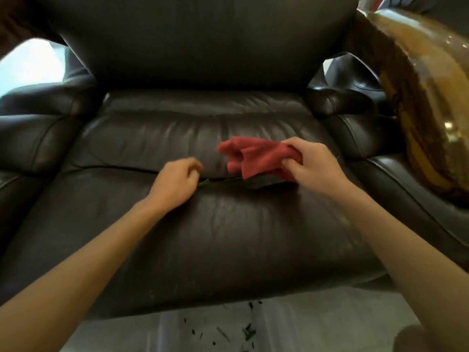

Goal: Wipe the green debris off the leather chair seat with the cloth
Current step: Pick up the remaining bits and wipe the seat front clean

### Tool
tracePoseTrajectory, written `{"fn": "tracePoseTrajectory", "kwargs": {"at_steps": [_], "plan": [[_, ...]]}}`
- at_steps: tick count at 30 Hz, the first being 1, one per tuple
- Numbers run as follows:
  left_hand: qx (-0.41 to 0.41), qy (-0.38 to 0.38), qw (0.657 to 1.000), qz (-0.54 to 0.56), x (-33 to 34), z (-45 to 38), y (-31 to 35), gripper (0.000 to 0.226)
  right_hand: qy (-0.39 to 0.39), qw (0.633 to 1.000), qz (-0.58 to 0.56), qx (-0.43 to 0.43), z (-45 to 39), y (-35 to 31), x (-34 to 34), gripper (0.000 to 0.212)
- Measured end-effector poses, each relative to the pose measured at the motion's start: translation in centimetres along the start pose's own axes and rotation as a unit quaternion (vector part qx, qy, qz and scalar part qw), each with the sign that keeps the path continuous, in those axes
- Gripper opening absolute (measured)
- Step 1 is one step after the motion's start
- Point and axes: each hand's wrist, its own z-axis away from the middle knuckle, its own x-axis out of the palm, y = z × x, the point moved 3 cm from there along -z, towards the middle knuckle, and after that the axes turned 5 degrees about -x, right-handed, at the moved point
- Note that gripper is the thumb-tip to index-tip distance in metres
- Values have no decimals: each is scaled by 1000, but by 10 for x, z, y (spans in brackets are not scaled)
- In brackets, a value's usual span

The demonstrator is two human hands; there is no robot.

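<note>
The dark brown leather chair seat (215,237) fills the middle of the view. My right hand (312,165) grips a bunched red cloth (256,154) just above the seat's cross seam, right of centre. My left hand (175,181) hovers at the same seam, fingers loosely curled, blurred by motion. A thin strip of green debris (204,183) lies in the seam beside my left fingers; whether they touch it I cannot tell. More green bits (247,331) lie on the pale floor under the seat's front edge.
Padded leather armrests stand on the left (38,138) and right (368,138). The tall backrest (203,41) rises behind. A glossy amber-brown curved object (426,97) leans at the right side. White tiled floor (152,334) shows in front.
</note>
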Motion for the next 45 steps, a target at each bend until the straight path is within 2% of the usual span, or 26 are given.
{"fn": "tracePoseTrajectory", "kwargs": {"at_steps": [2,6,12,18,22,24,27,31,37,45], "plan": [[26,-13,995,-92,9,11,-4,25,46,997,31,45,3,13,0,28],[72,31,989,-126,15,22,3,23,85,988,90,95,11,35,5,25],[50,1,996,-76,11,16,3,2,72,986,119,87,17,41,19,24],[53,-8,998,-26,18,13,10,20,71,986,125,85,19,39,21,22],[72,-91,992,58,26,21,20,21,65,986,133,80,19,39,23,22],[87,-103,989,59,29,22,28,16,63,985,139,78,19,39,23,22],[92,-75,993,-17,35,11,37,25,61,985,144,75,19,38,23,21],[53,-89,983,-149,46,-2,43,36,57,985,146,73,20,38,24,22],[18,-92,982,-162,46,-8,46,38,52,985,149,65,19,39,25,21],[44,-83,978,-187,49,-3,47,36,58,986,149,49,20,41,25,20]]}}
